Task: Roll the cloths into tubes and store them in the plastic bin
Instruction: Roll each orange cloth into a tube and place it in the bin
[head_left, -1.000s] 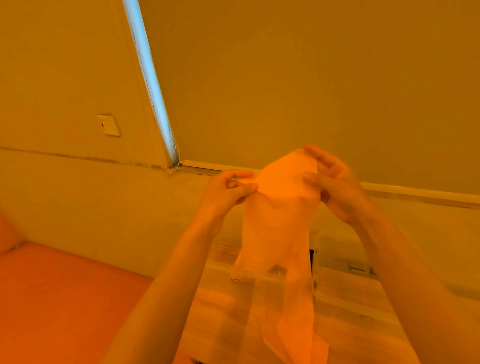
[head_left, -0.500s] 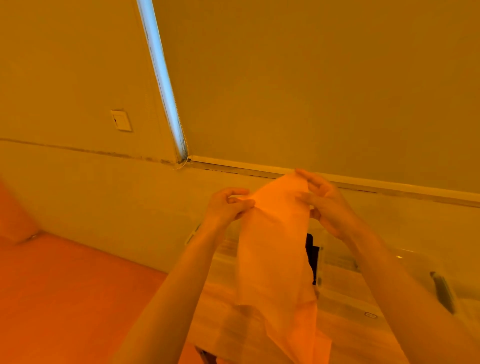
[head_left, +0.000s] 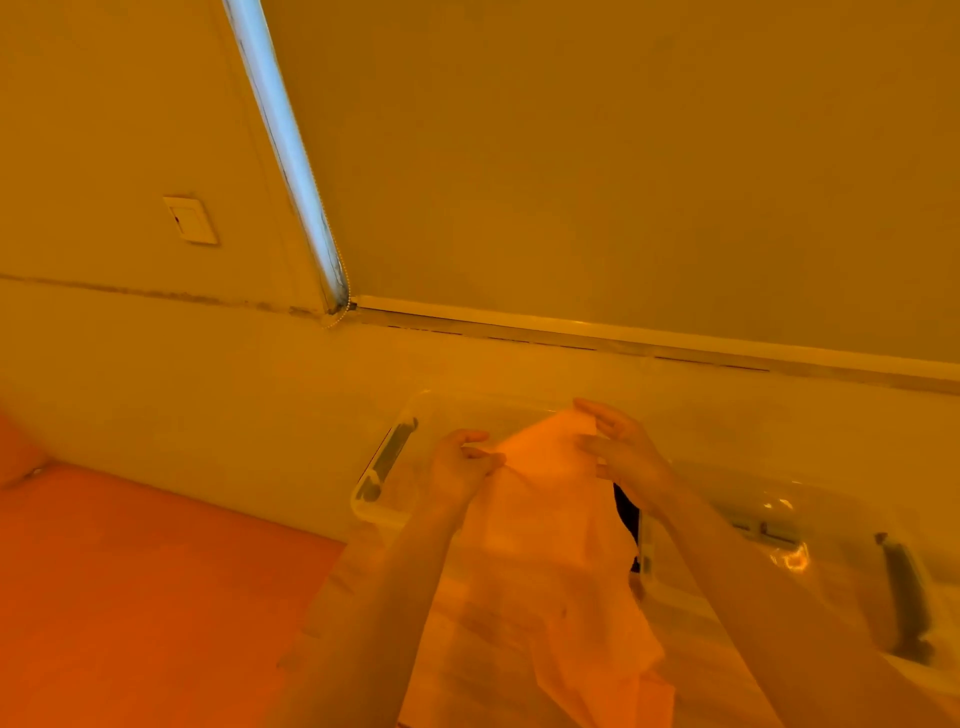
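A pale orange cloth hangs unrolled from both my hands in the middle of the view. My left hand pinches its upper left edge between thumb and fingers. My right hand holds the upper right corner, with the fingers partly extended over the fabric. Behind and below the cloth stands a clear plastic bin with dark latch handles on its left end and on its right end. The cloth's lower part drapes down over the bin and hides most of the inside. A small dark item shows in the bin beside my right wrist.
An orange mattress or cushion lies at the lower left. A wall with a switch plate rises behind. A window blind with a bright gap and a sill runs above the bin.
The view has tilted down, so more of the bin shows. Both hands, still holding the cloth's top edge, now sit lower, nearer the bin.
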